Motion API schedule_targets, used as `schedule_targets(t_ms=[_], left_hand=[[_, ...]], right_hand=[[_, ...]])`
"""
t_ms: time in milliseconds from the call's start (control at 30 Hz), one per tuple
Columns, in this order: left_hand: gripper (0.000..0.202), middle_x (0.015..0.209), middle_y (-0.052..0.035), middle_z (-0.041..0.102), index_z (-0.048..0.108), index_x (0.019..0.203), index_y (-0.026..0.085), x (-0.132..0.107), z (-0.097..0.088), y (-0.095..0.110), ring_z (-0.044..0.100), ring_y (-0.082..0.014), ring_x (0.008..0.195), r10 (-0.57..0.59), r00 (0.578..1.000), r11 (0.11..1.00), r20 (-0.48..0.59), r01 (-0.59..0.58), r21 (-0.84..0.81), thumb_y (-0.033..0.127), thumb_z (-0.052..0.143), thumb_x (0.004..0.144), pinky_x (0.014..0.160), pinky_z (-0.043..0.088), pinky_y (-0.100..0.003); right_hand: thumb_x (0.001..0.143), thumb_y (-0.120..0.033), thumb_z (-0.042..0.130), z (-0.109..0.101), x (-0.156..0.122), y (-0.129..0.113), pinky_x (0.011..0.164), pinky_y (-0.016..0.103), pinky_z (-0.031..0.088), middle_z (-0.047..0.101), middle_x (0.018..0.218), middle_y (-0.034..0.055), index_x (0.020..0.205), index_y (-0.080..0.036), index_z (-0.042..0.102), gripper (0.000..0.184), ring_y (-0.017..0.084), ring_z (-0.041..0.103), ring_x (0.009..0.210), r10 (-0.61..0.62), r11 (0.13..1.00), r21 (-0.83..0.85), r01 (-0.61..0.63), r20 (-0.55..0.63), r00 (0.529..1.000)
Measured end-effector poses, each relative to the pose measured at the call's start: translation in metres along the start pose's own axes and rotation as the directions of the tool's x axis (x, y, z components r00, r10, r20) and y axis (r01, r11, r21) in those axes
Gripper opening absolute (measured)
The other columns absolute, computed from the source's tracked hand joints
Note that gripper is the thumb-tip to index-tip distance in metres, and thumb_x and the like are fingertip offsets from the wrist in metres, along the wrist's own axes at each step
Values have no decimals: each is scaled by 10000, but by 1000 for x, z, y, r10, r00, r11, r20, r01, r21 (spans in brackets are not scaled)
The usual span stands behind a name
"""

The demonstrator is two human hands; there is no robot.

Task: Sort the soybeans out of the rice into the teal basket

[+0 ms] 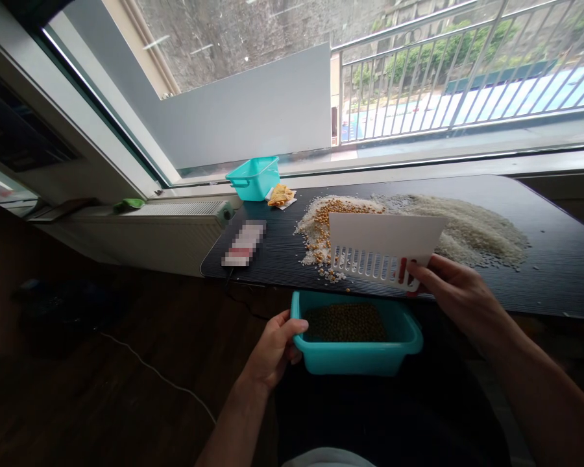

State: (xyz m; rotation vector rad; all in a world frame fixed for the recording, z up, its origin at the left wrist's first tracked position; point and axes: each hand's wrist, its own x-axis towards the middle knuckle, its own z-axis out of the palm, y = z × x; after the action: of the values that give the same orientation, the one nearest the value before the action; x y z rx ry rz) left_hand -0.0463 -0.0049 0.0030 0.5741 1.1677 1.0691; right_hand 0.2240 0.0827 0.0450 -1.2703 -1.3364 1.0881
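Note:
My left hand (275, 345) grips the left rim of a turquoise plastic bin (355, 358), thumb over the edge. The bin is below the table's front edge, over my lap, and holds many small greenish-brown grains (348, 322). In my right hand (450, 285) is a white slotted scraper (387, 232), pinched at its lower right corner, its slots facing down. It stands upright above the table edge, partly hiding a pile of yellow kernels (350, 206) mixed with white rice. Right of it spreads a heap of rice (481, 227).
The dark table (555, 259) stands beneath a window. At its back left are a second turquoise bin (257, 178) and a crumpled yellowish item (281, 195). A blurred flat device (244, 243) with a cable lies at the left end. A radiator (175, 227) stands to the left.

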Motion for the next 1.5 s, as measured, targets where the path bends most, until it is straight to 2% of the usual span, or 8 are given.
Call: schedule_targets(t_ms=[433,600,767,867,1000,1167,1333,1500], left_hand=[[353,424,119,377,535,677,191,0,0,0,280,-37,365,9,1000,1000,11,-9,6,386,817,593,375,213,-183],[318,415,114,397,552,682,183,-1,1,1,288,-37,358,3,1000,1000,2,-3,5,351,805,586,371,206,-183],[305,406,114,399,548,670,185,0,1,2,296,-36,351,0,1000,1000,-8,0,7,340,797,584,373,207,-181],[309,409,116,395,547,670,186,0,1,2,295,-36,351,-2,1000,1000,-9,2,6,342,797,580,372,207,-182],[309,410,115,399,544,664,187,-1,2,2,291,-34,350,-4,1000,1000,-10,4,5,341,794,571,368,207,-182],[306,404,114,396,541,652,188,0,3,2,289,-34,347,-1,1000,1000,-17,1,7,344,790,566,366,207,-183],[306,410,114,397,538,653,190,0,2,2,292,-36,350,-1,1000,1000,-22,1,7,338,790,564,366,212,-184],[307,415,115,398,535,651,189,-1,2,1,292,-33,352,5,1000,1000,-13,-5,-3,335,793,572,367,213,-183]], right_hand=[[508,-682,848,-3,-6,-4,543,291,578,720,707,27,712,-236,770,496,180,619,648,67,996,62,-67,5,998],[530,-693,835,-3,-9,-6,534,279,571,691,660,15,674,-239,760,482,153,581,593,52,997,47,-54,32,998],[538,-676,837,1,-5,-5,541,295,586,721,721,26,723,-233,764,486,180,621,654,60,996,58,-61,17,998],[550,-673,832,4,-1,-3,536,291,580,701,684,23,687,-221,752,479,179,612,652,38,998,47,-40,43,998],[551,-679,831,3,-3,-5,534,288,574,719,724,31,744,-218,771,503,179,615,659,50,997,50,-54,71,996],[473,-701,851,-1,-10,-12,513,278,553,718,713,30,723,-215,767,553,158,577,615,80,995,56,-81,15,997],[494,-719,832,-4,-16,-14,532,277,538,695,657,24,656,-209,746,541,143,554,572,66,998,-14,-66,12,998],[514,-712,829,-6,-18,-11,517,284,544,742,720,37,741,-230,774,535,159,579,576,51,999,1,-51,52,997]])
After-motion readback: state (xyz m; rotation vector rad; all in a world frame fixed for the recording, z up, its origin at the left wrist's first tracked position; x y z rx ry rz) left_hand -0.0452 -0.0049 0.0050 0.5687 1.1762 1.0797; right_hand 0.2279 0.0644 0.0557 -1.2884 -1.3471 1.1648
